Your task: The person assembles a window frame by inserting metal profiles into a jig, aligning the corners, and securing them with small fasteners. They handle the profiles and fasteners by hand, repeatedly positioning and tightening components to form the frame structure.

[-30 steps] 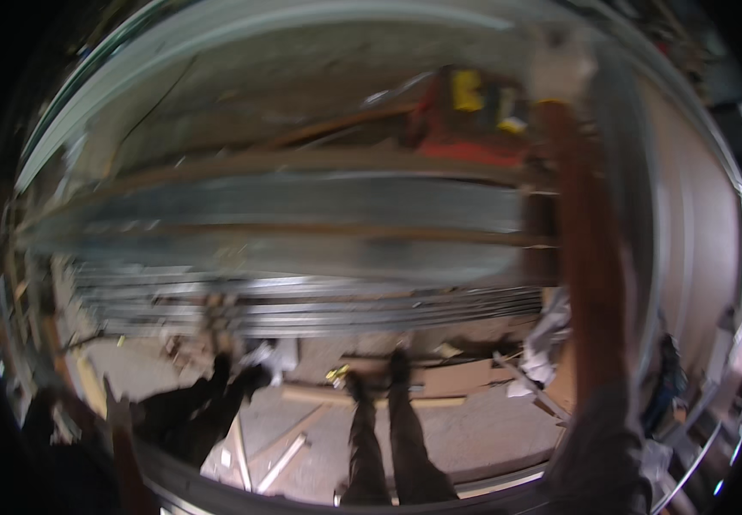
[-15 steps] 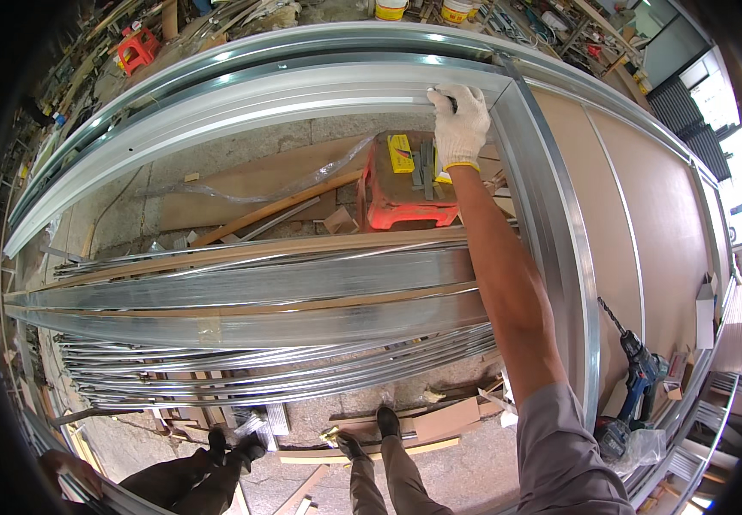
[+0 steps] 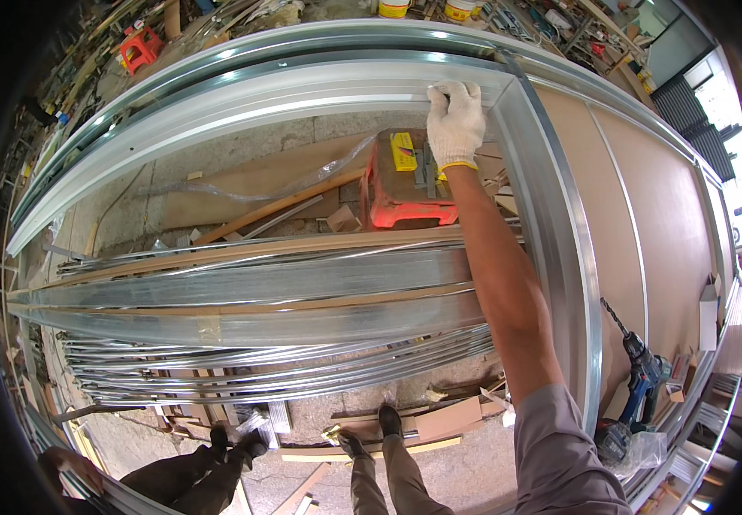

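Observation:
My right hand (image 3: 456,125), in a white knit glove with a yellow cuff, is at the far rail (image 3: 328,90) of a silvery metal frame, close to its corner. Its fingers are bent and drawn together against the rail's inner face. Whatever they pinch, if anything, is hidden or too small to make out. To the right of the hand, the frame's upright side piece (image 3: 551,197) runs down toward me. My left hand does not appear.
Below the frame's opening are a red stool (image 3: 409,213) with a yellow box (image 3: 402,151), and long metal profiles (image 3: 242,279). A cordless drill (image 3: 643,373) lies on a brown panel (image 3: 581,129). Another person's legs (image 3: 190,472) show at lower left.
My right hand stays at the rail by the corner, shifting slightly left. Its fingers have come closer together, and the dark gap between them has gone. The view has moved a little.

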The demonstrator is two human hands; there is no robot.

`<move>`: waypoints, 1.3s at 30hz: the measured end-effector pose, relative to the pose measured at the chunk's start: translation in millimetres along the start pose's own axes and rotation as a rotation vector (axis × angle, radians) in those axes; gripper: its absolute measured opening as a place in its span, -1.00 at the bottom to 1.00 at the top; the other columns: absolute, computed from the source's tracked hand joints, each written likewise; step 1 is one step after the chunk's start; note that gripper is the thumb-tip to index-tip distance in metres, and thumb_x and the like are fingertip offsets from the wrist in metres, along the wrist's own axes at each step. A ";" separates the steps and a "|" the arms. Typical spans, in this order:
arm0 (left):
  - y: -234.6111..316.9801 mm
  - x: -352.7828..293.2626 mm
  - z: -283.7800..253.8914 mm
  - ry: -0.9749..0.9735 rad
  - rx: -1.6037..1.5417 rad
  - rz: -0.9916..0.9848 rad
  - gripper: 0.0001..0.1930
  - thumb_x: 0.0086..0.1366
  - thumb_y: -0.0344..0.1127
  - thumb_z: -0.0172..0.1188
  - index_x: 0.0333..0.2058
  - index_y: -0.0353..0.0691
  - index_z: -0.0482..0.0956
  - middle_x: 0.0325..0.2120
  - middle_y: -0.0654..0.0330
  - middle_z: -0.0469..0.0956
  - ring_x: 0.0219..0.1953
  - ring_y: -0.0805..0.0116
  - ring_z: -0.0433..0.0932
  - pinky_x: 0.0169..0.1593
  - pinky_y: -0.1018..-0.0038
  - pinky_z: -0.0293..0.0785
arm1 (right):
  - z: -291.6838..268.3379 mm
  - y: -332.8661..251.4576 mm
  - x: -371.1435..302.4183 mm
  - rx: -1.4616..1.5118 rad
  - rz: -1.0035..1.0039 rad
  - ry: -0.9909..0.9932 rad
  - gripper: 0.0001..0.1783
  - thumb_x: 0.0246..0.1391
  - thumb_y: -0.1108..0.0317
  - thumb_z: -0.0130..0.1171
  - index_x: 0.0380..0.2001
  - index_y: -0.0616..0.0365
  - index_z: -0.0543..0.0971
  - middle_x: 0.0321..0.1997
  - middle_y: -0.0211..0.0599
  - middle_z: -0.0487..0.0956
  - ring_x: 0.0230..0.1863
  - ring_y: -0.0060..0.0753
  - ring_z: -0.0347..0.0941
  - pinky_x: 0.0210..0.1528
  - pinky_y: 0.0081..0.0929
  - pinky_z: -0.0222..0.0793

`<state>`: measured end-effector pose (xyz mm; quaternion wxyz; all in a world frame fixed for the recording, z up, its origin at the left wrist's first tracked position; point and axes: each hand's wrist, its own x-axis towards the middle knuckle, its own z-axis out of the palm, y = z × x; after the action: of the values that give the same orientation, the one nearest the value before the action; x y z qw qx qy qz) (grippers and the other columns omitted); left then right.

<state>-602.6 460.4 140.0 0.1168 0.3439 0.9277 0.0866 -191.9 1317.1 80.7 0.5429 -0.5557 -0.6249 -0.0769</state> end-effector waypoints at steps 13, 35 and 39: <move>41.9 9.0 -7.2 0.165 0.169 0.318 -0.76 0.53 -0.36 0.04 -0.05 -0.33 0.65 0.17 -0.23 0.58 0.20 -0.22 0.59 0.19 0.03 0.59 | 5.7 -9.0 -3.9 0.150 0.219 0.037 -0.87 0.05 0.38 0.44 -0.29 0.06 0.74 -0.12 -0.19 0.60 -0.05 0.02 0.58 0.05 -0.15 0.50; 59.1 9.0 -9.0 0.145 0.108 0.101 -0.67 0.49 -0.26 0.16 0.10 -0.31 0.63 0.15 -0.15 0.61 0.15 -0.13 0.64 0.14 0.10 0.64 | -7.4 -8.9 8.9 0.079 0.264 -0.093 -0.83 0.06 0.28 0.45 -0.30 0.08 0.77 -0.18 -0.11 0.68 -0.11 0.01 0.64 0.05 -0.18 0.55; 75.0 9.2 -10.0 0.142 0.126 0.123 -0.68 0.46 -0.30 0.18 0.10 -0.30 0.64 0.16 -0.15 0.60 0.15 -0.15 0.64 0.14 0.08 0.64 | -9.5 -7.2 10.1 0.107 0.259 -0.098 -0.76 0.04 0.21 0.48 -0.30 0.12 0.77 -0.22 -0.15 0.73 -0.16 -0.01 0.67 0.01 -0.20 0.56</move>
<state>-565.8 521.7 166.2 0.0231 0.4000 0.9143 0.0593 -189.8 1313.9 95.9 0.5462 -0.6049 -0.5769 0.0545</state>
